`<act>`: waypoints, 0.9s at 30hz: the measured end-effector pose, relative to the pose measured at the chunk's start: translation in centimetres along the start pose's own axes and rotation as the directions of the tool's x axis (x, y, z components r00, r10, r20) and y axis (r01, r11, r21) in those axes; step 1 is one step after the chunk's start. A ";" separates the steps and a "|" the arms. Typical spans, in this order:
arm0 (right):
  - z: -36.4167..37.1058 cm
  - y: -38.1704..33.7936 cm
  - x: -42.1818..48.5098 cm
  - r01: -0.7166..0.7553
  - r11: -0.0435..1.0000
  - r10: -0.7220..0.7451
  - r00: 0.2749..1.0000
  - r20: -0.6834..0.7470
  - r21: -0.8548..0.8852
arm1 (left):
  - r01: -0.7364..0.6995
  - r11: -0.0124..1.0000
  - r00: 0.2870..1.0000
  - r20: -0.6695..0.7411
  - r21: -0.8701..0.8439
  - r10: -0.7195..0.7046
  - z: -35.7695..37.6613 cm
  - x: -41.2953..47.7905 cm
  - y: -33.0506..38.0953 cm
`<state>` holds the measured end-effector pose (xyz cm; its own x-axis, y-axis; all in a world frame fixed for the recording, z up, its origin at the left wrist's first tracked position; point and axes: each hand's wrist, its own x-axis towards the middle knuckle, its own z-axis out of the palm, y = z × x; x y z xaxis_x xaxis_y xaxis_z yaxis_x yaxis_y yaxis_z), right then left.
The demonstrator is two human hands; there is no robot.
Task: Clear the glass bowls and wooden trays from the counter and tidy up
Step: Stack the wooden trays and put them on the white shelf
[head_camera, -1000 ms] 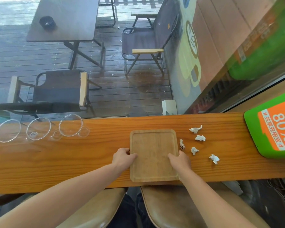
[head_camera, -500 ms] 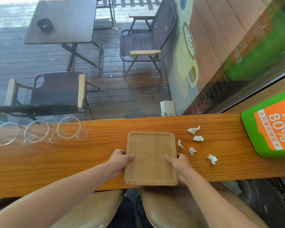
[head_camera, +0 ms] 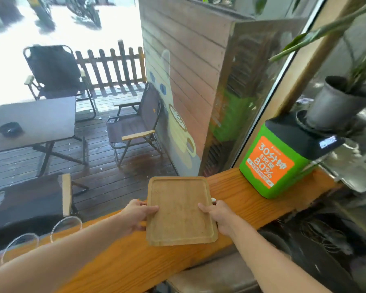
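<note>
The left hand [head_camera: 136, 216] and right hand [head_camera: 219, 215] each clamp a side edge of the wooden tray [head_camera: 180, 210], thumbs on top, holding it above the counter [head_camera: 239, 191]. The step looks like carrying the tray off; next, keep it level and return for the glass bowls [head_camera: 66, 226] at the counter's left end.

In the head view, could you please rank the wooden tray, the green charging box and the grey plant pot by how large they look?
1. Green charging box and wooden tray: alike; the tray is nearer the camera, so unsure.
2. Grey plant pot, smallest and farthest away.
</note>
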<state>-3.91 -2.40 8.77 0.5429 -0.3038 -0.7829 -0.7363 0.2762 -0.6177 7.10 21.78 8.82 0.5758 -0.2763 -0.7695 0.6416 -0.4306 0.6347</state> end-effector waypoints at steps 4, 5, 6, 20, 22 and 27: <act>-2.0 -1.5 -5.7 0.119 0.986 -0.106 0.988 -0.112 0.118 | -0.120 0.990 0.990 0.081 0.079 0.114 1.3 -3.0 4.4; -2.5 -1.4 -6.9 0.148 0.977 -0.127 0.983 -0.136 0.153 | -0.149 0.985 0.985 0.106 0.082 0.140 1.6 -3.6 5.2; -2.9 -1.2 -8.2 0.176 0.967 -0.147 0.976 -0.162 0.182 | -0.174 0.982 0.978 0.127 0.080 0.163 2.1 -4.2 5.8; -12.3 8.6 -21.6 0.301 0.854 -0.079 0.881 -0.466 0.424 | -0.232 0.962 0.863 0.486 0.144 0.136 16.0 -11.5 5.9; -13.9 9.8 -22.7 0.311 0.837 -0.067 0.874 -0.481 0.449 | -0.246 0.956 0.860 0.491 0.161 0.139 18.2 -12.4 5.8; -20.2 13.1 -25.8 0.357 0.790 -0.045 0.845 -0.534 0.498 | -0.340 0.927 0.843 0.489 0.158 0.225 26.6 -15.3 5.8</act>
<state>-35.74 -9.36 22.39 0.2764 -0.7556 -0.5938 -0.1866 0.5640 -0.8044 -11.42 0.67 22.36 0.3820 -0.7501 -0.5398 0.3193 -0.4411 0.8388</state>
